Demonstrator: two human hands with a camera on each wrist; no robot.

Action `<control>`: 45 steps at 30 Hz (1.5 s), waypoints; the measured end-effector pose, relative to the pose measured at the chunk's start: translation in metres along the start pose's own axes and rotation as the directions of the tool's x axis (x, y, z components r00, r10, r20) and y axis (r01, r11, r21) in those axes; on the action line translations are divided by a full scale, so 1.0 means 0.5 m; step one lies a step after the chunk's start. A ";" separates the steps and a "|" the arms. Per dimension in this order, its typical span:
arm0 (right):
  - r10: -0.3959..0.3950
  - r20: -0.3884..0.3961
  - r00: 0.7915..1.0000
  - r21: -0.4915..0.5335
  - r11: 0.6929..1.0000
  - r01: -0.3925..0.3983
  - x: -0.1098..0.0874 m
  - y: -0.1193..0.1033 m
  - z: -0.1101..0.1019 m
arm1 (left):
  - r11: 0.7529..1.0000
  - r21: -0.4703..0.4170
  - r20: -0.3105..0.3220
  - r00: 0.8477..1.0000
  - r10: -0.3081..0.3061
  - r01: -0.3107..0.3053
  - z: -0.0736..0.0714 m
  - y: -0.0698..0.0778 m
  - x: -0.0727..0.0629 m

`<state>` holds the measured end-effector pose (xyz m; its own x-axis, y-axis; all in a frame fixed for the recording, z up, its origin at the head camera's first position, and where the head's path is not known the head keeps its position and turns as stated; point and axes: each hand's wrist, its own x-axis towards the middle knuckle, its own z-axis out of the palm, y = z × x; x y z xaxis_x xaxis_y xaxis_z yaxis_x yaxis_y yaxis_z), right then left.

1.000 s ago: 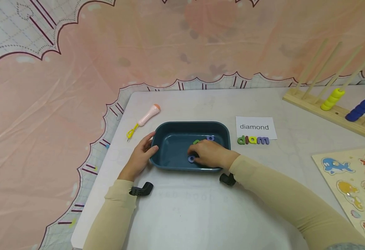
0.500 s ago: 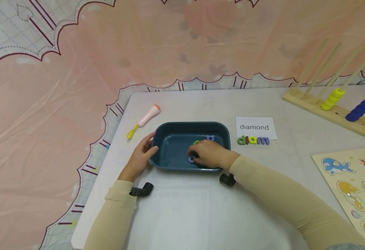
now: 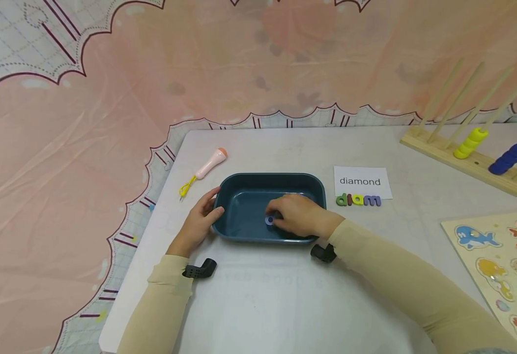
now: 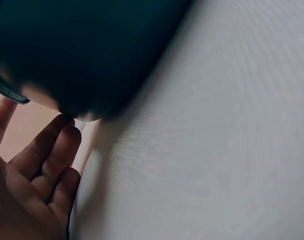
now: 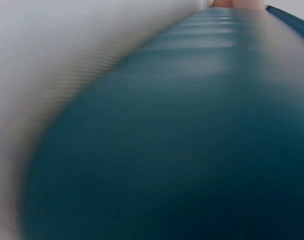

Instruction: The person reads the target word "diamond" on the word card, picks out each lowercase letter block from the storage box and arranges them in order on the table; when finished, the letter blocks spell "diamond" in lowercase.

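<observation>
At frame centre, I see right hand (image 3: 298, 215) at purple letter (image 3: 269, 221), pinch unconfirmed; letter likely light, stiff: take by edges. Left hand (image 3: 200, 216) grips tray (image 3: 243, 214).

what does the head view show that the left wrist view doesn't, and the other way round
Only the head view shows the right hand with a round purple piece at its fingertips, the "diamond" card, the letters below it, the wooden peg stand, the picture board and the pink pen-like item.

Only the left wrist view shows the palm side of the left hand and, close up, the outside of the tray by its fingers.

Both show that hand, the tray and the white tabletop.
</observation>
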<state>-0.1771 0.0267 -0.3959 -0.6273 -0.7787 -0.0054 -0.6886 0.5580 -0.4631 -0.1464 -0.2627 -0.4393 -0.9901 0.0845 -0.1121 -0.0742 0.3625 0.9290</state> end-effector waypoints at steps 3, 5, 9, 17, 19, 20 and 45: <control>-0.003 -0.044 0.999 0.001 1.000 0.003 -0.005 -0.003 -0.015 | 1.000 0.003 -0.002 1.000 0.000 0.000 0.000 0.002 -0.001; -0.003 -0.078 0.997 0.003 1.000 0.003 -0.011 -0.003 -0.027 | 1.000 0.003 -0.003 1.000 0.003 -0.003 0.001 0.002 -0.002; 0.009 -0.127 0.992 0.016 1.000 -0.007 -0.026 0.000 -0.051 | 1.000 0.007 -0.003 1.000 0.007 -0.007 0.001 0.003 -0.001; 0.071 -0.177 0.982 0.033 0.997 -0.066 -0.061 0.021 -0.090 | 1.000 0.014 0.000 1.000 0.004 -0.004 0.001 0.004 0.001; 0.094 -0.187 0.978 0.049 0.995 -0.087 -0.071 0.029 -0.098 | 1.000 0.011 0.000 1.000 0.004 -0.004 0.000 0.005 0.001; 0.104 -0.191 0.976 0.053 0.994 -0.095 -0.077 0.033 -0.101 | 1.000 0.012 0.001 1.000 0.003 -0.003 0.000 0.005 0.002; 0.327 -0.243 0.913 0.039 0.944 -0.328 -0.236 0.141 -0.143 | 1.000 -0.008 0.007 1.000 0.013 -0.013 0.001 0.001 -0.001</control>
<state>-0.1777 0.1785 -0.3647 -0.8865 -0.4590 0.0588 -0.4302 0.7706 -0.4702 -0.1459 -0.2621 -0.4387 -0.9901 0.0955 -0.1026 -0.0626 0.3536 0.9333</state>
